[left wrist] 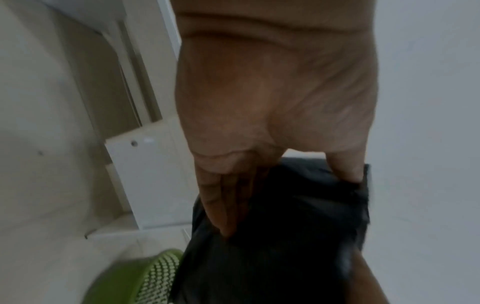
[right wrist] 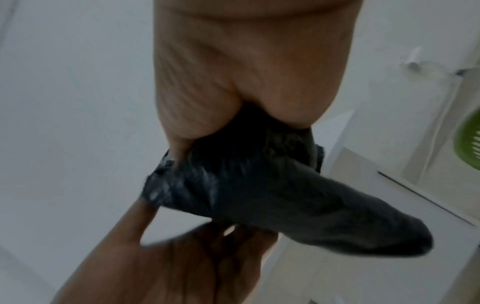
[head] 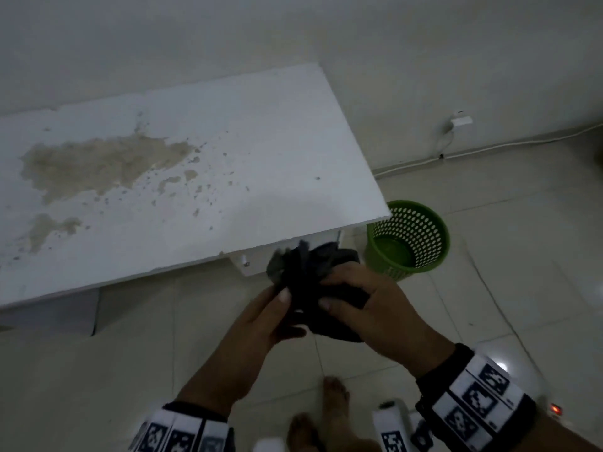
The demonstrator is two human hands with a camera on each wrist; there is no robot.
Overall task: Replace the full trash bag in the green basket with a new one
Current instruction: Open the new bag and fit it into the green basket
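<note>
Both hands hold a crumpled black trash bag (head: 313, 282) in front of me, above the tiled floor. My left hand (head: 277, 308) pinches its left side between thumb and fingers, and my right hand (head: 352, 298) grips its right side. The left wrist view shows the fingers (left wrist: 221, 205) pressed into the black bag (left wrist: 272, 236). In the right wrist view the bag (right wrist: 259, 195) hangs bunched from the right hand, with the left hand (right wrist: 182, 257) below it. The green perforated basket (head: 408, 239) stands on the floor just beyond the hands, with no bag in it. It shows at the edge as the basket (left wrist: 135, 277) and the basket (right wrist: 467, 139).
A stained white table (head: 179, 177) fills the left, its corner overhanging close to the basket. Its white leg (head: 257, 259) stands right behind the bag. A wall socket with a white cable (head: 456, 125) is at the back right. My bare feet (head: 326, 415) are below the hands.
</note>
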